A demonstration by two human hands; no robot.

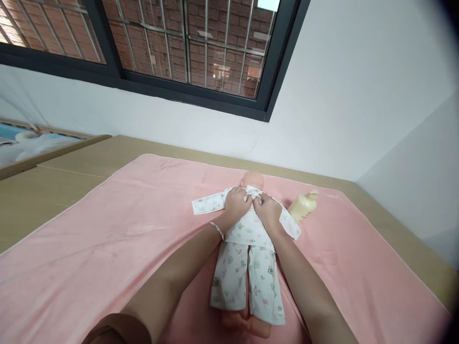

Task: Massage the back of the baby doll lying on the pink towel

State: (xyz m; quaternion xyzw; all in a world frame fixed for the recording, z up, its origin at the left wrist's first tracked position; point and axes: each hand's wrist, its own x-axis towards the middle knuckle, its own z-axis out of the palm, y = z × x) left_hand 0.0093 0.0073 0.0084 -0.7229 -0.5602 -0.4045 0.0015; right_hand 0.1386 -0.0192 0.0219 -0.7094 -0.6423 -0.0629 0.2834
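Note:
A baby doll [254,179] lies on its back, head toward the wall, dressed in a white printed top [247,231] and matching trousers [267,282]. Its bare feet [260,327] stick out below the trouser legs. At the doll's neck, my left hand [237,203] pinches the collar of the top, fingers closed on the fabric. Close beside it, my right hand [268,210] is also closed on the collar, on the other side of the neck opening. The exact finger grip is partly hidden by the hands. A cream-yellow baby bottle [303,205] lies right of the doll's sleeve.
A pink blanket [143,205] with some folds covers most of the wooden surface [89,155]. Behind it rise a white wall [322,119] and a dark-framed window [193,98] with metal bars. At far left, a wooden-edged area holds plastic-wrapped items [39,145].

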